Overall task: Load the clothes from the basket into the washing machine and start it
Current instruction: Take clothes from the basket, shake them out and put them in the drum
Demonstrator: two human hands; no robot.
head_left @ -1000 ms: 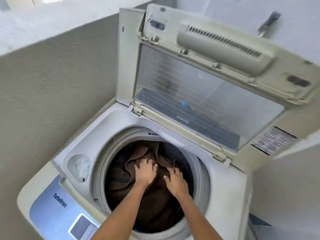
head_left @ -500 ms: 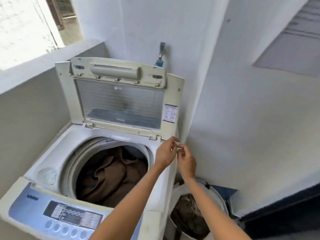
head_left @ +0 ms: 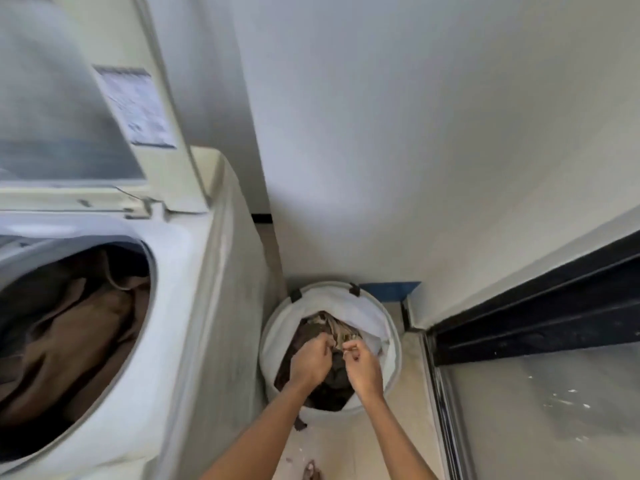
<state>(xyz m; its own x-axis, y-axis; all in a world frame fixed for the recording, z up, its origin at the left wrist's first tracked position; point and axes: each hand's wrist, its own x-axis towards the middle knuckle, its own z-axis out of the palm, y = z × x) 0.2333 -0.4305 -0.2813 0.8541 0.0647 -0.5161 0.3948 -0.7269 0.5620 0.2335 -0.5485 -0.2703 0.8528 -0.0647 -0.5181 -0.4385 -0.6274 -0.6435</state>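
White walls and a pale tiled floor box in a tight laundry corner, with the washing machine (head_left: 194, 306) on one side and the basket (head_left: 391, 327) sitting on the floor just beside it, tucked near the wall. Lid (head_left: 69, 109) is propped up, and the drum opening already has brown fabric (head_left: 69, 341) piled inside, so I'd say part of the load is in. Not all of it though, the basket has a heap of dark clothes (head_left: 332, 379) plus something lighter and striped (head_left: 341, 330) near the top, and that's where both hands are. Left hand (head_left: 310, 362) is curled shut into the dark cloth, looks like it's gripping a bunch of it. Right hand (head_left: 362, 368) has its fingertips pinched together right at the edge of the striped piece, but it's a bit blurry, so I can't swear it's actually got hold of anything. My read: roughly midway, maybe a bit past. What's left is hauling this armful over into the drum, possibly another round if more is buried underneath (can't see the bottom), then dropping the lid and hitting start. Control panel isn't visible from here.
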